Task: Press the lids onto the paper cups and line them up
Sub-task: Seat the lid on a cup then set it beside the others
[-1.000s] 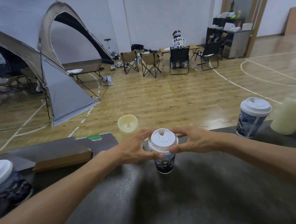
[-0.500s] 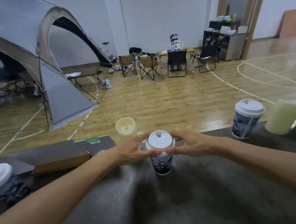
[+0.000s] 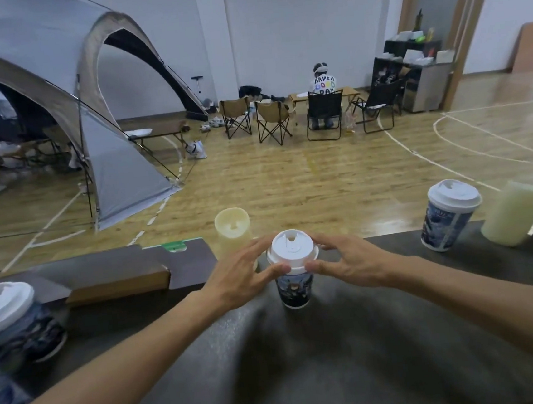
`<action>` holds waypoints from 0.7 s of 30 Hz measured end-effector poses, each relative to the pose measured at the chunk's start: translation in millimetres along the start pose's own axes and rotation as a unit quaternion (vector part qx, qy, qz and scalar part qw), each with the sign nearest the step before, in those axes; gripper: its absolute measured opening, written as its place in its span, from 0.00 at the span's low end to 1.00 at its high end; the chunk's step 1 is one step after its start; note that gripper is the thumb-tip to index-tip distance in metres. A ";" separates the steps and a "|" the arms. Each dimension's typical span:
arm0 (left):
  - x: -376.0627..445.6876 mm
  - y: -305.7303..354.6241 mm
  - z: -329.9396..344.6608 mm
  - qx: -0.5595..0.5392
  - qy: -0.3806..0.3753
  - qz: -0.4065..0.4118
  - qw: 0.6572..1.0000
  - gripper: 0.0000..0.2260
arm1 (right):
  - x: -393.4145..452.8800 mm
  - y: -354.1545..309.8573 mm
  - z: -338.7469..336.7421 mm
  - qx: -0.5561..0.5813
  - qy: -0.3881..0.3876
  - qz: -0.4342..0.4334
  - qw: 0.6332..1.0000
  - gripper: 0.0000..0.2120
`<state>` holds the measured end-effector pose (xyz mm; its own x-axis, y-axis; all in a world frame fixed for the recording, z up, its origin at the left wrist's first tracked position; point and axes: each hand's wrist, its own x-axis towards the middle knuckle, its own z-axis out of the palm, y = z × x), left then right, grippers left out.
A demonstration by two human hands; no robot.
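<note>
A dark printed paper cup (image 3: pixel 295 292) stands upright at the middle of the dark table (image 3: pixel 338 357), with a white sip lid (image 3: pixel 292 250) on its mouth. My left hand (image 3: pixel 244 274) and my right hand (image 3: pixel 350 260) cup the lid from either side, thumbs and fingertips touching its rim. A second lidded cup (image 3: pixel 448 215) stands at the right near the table's far edge. At the left edge, two more lidded cups (image 3: pixel 13 320) sit close to me, blurred and partly cut off.
A cream candle-like cylinder (image 3: pixel 232 229) stands just behind my left hand. A pale yellow-green cylinder (image 3: pixel 517 213) is at the far right. A flat dark box with a brown edge (image 3: pixel 119 278) lies at the left. Beyond the table are a wooden gym floor, a tent, folding chairs and a seated person.
Both hands stay around the lid on the middle cup with only small finger shifts. The view has shifted slightly; the cup stands in the same place.
</note>
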<state>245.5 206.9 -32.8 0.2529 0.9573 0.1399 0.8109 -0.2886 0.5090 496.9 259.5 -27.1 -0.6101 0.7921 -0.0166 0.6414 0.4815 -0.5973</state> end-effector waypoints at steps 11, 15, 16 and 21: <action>-2.1 -6.7 -9.0 -0.193 -0.112 -0.021 0.975 0.23 | -1.1 -8.2 -11.2 -0.011 -0.028 -0.005 1.000 0.27; -6.8 -7.3 3.9 -0.270 -0.116 -0.039 0.955 0.22 | 0.3 4.5 0.5 0.035 -0.034 0.004 0.999 0.31; -7.1 -7.9 7.2 -0.279 -0.113 -0.047 0.952 0.22 | 0.3 6.5 2.4 0.034 -0.038 0.009 0.999 0.32; -6.5 -9.6 23.6 -0.315 -0.086 -0.053 0.944 0.24 | -1.1 9.4 6.8 0.016 -0.051 0.039 0.998 0.31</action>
<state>248.6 203.1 -58.6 0.3132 0.9482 -0.0524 0.3752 -0.0729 0.9241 500.4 260.6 -38.1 -0.6033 0.7843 -0.1445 0.6752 0.4059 -0.6159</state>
